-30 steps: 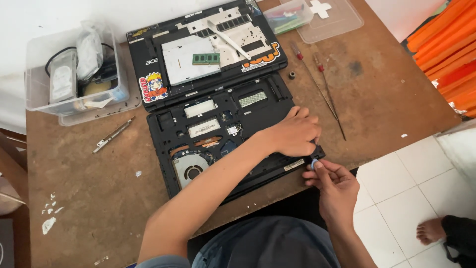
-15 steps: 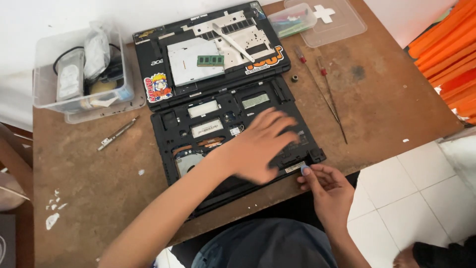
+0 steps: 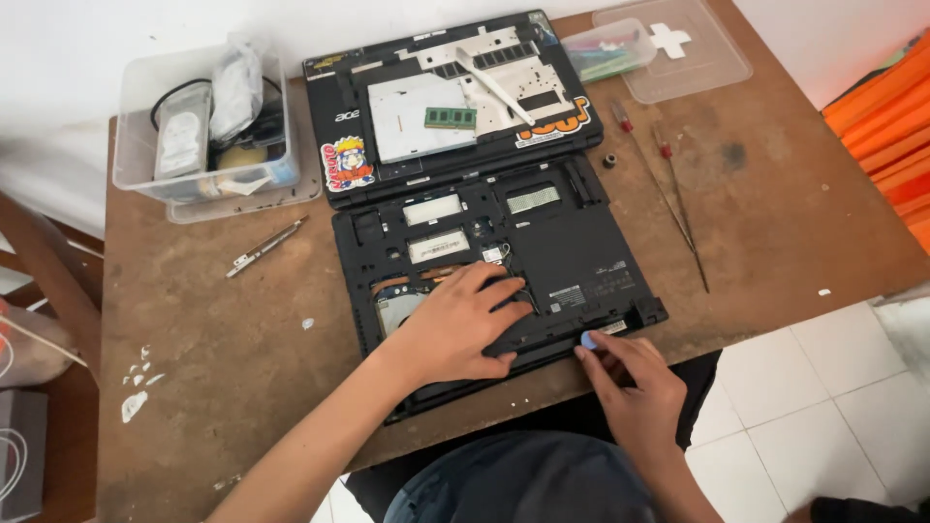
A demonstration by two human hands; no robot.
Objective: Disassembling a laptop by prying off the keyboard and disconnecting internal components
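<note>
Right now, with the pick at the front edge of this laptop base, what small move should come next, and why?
Probably slide the blue pick a little along the front edge seam. The right hand holds it at the near edge of the black laptop base, close to the right corner, while the left hand lies flat on the base and steadies it. Whether the seam has opened cannot be told.

Black laptop base (image 3: 542, 252); blue pick (image 3: 588, 340) at its five o'clock. Green memory stick (image 3: 450, 117) on the grey-and-black cover (image 3: 455, 97). Red-handled screwdrivers (image 3: 668, 194) at three o'clock on the brown table (image 3: 194, 320).
</note>
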